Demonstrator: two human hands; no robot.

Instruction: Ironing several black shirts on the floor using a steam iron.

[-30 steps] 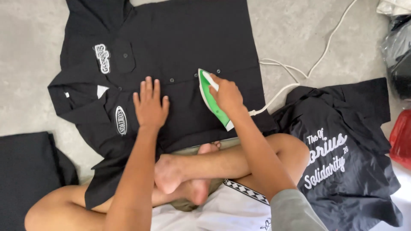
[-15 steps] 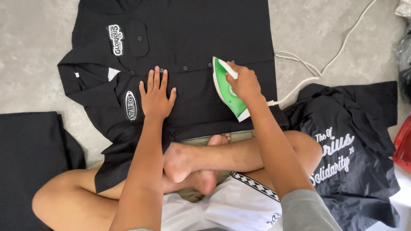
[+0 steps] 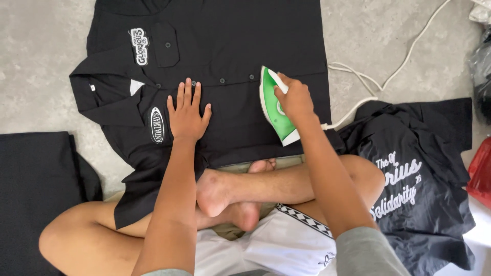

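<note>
At the far left a dark folded cloth (image 3: 36,189) is lying on the grey concrete floor (image 3: 36,56), cut off by the frame edge. Beside it the black button-up shirt (image 3: 230,46) is spreading flat and smooth, its top edge running out of view and its lower hem disappearing under the person's crossed legs, while the left hand (image 3: 186,113) is pressing on it, fingers splayed fully open and gripping nothing. Further right, the right hand (image 3: 294,99) is closing around the handle of the green and white iron (image 3: 273,110), hiding most of that handle as the wedge-shaped iron is resting on the shirt near the button row, its white cord (image 3: 399,61) trailing across the floor above a crumpled black printed shirt (image 3: 414,179).
</note>
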